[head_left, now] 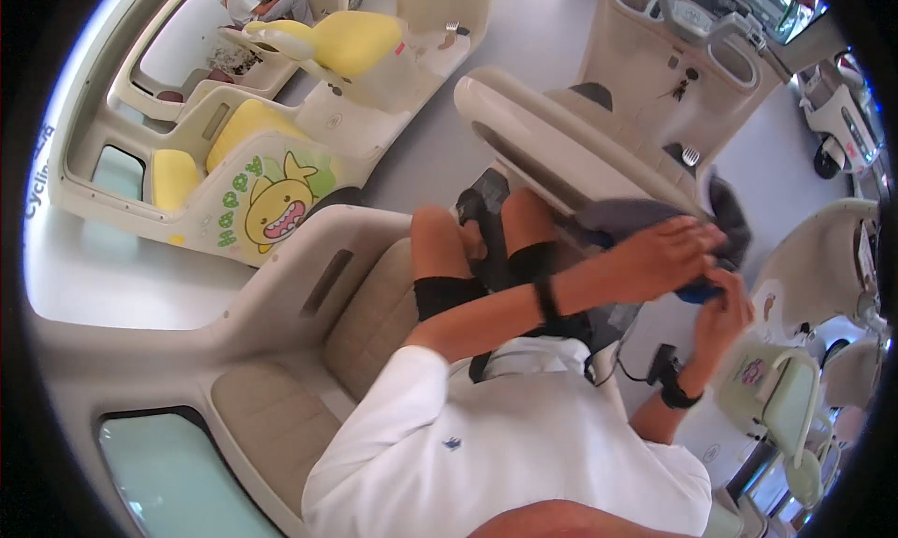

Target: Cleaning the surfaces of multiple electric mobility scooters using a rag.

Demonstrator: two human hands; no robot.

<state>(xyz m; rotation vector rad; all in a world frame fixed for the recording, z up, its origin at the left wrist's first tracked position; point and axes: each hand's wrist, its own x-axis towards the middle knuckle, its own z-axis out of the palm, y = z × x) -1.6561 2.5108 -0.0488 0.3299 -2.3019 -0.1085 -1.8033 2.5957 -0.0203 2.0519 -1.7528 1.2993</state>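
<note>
My left hand reaches across to the right, its fingers bent over a small dark blue item. Close beneath it, my right hand meets the same item, fingertips near those of the left. Most of the item lies behind the hands, so its kind cannot be made out. Just beyond them is a dark grey, rounded, seat-like thing, partly covered by my left hand. A black band circles my left wrist. On my right wrist sits a black strapped device with a cable nearby.
I sit on a beige padded seat inside a beige vehicle body. A long beige panel stands ahead, with a handlebar console beyond. Left is a vehicle with yellow seats; right, a pale green seat. Another person sits far left.
</note>
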